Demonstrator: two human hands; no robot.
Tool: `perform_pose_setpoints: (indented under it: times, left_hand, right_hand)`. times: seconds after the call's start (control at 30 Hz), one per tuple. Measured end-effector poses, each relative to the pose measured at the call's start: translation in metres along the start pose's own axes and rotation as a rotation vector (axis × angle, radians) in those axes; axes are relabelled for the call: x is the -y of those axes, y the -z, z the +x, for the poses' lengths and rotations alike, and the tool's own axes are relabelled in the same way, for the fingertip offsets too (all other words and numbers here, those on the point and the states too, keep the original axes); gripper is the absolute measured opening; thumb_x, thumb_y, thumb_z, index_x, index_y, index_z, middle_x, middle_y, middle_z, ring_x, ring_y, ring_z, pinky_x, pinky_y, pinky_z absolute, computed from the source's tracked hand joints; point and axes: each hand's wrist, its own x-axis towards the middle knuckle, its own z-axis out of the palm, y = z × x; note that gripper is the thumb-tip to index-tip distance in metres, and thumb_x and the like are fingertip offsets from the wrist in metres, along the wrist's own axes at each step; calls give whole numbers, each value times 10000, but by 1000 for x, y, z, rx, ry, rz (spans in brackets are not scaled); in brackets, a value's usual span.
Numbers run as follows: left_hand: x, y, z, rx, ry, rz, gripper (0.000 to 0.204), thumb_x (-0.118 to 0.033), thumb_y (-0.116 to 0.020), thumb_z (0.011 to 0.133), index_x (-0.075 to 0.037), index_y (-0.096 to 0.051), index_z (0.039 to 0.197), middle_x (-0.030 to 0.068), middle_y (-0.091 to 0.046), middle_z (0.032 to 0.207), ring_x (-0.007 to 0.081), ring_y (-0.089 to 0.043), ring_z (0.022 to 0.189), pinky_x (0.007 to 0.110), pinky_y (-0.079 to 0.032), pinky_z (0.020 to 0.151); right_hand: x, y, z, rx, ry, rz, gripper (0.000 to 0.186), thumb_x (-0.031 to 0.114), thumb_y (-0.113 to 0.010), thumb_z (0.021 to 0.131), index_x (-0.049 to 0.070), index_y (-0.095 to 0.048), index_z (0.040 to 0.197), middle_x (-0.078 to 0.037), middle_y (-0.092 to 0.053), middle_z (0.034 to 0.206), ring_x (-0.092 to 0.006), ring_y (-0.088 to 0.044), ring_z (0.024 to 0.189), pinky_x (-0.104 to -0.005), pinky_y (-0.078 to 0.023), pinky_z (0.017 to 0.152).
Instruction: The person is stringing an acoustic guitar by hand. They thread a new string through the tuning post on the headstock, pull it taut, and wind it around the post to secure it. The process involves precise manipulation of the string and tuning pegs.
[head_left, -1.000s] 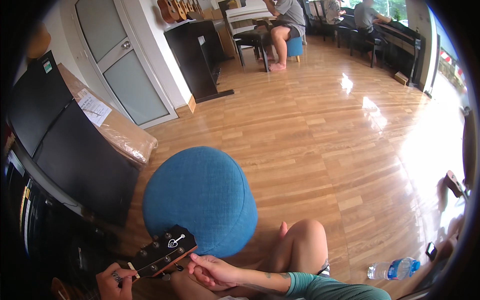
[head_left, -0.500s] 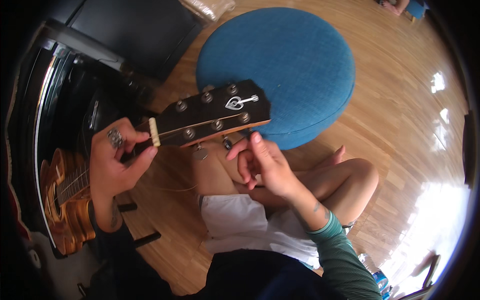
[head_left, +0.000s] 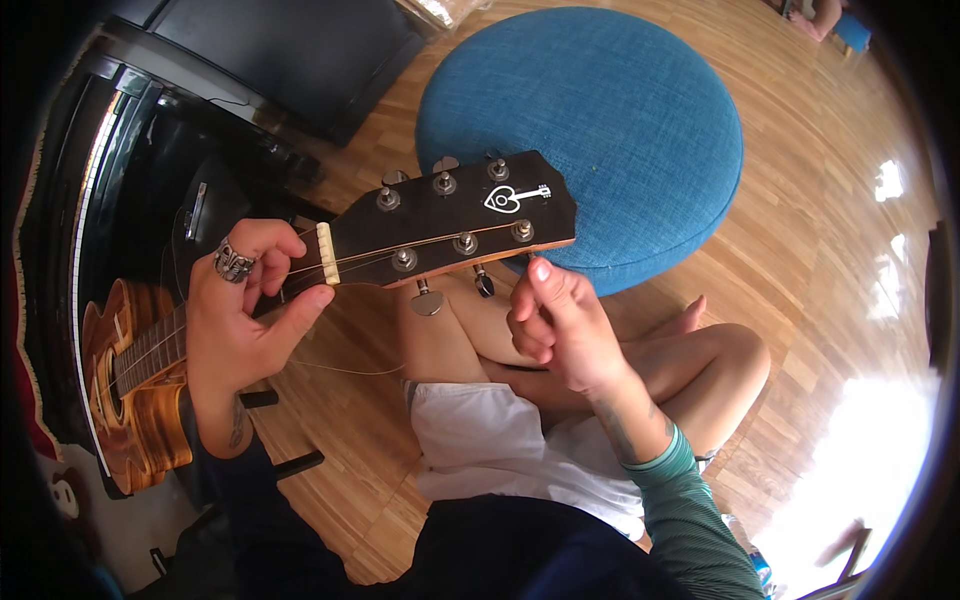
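Note:
A guitar [head_left: 355, 235] lies across in front of me, its black headstock [head_left: 470, 205] bearing metal string posts and a pale heart-shaped inlay. My left hand [head_left: 240, 310], a silver ring on it, is over the neck beside the white nut [head_left: 327, 254]. Its fingers curl over the strings, and the thumb lies along the near edge. Thin strings [head_left: 430, 242] run over the nut to posts on the near side. My right hand [head_left: 565, 325] is closed at the near edge of the headstock, thumb and forefinger pinching a tuning peg that they mostly hide.
Under the headstock's far end stands a round blue stool [head_left: 590, 130]. A black piano [head_left: 140, 150] is at the left, with a dark cabinet [head_left: 290, 60] beyond. My crossed legs [head_left: 660, 370] rest on the wood floor [head_left: 800, 200]. At the far right, part of another person [head_left: 820, 20] shows.
My right hand has moved up to the headstock's edge, its fingers closing more at the peg. The headstock sits slightly further right in view. My left forefinger has drawn back from the nut.

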Motion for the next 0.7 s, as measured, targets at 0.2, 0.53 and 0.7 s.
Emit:
perform_pose_setpoints:
  times: [0.2,0.53,0.7]
  left_hand:
    - [6,4,2,84,-90,31,307,-82,-763,783,-67,-562,1014,-40,-449,714,29,-351,599,199,-253,518]
    - [0,21,22,244,175,-147,316,-2,-592,903,-20,-479,1198,-55,-432,717,-4,-357,584,177,-254,535]
    - [-3,9,14,21,77,-19,160,33,-634,857,-24,-579,996,-45,-449,677,-18,-357,531,183,-246,482]
  right_hand:
    - [-5,-7,1,-347,499,-803,388,192,-683,950,5,-496,666,-11,-442,506,-51,-327,495,-275,-284,428]
    - [1,-4,-1,-307,390,-753,326,187,-659,964,-4,-567,716,13,-456,540,-39,-347,537,-264,-286,462]
    - [3,-7,0,-290,369,-720,330,191,-662,963,-9,-576,715,9,-471,545,-34,-345,540,-264,-282,461]
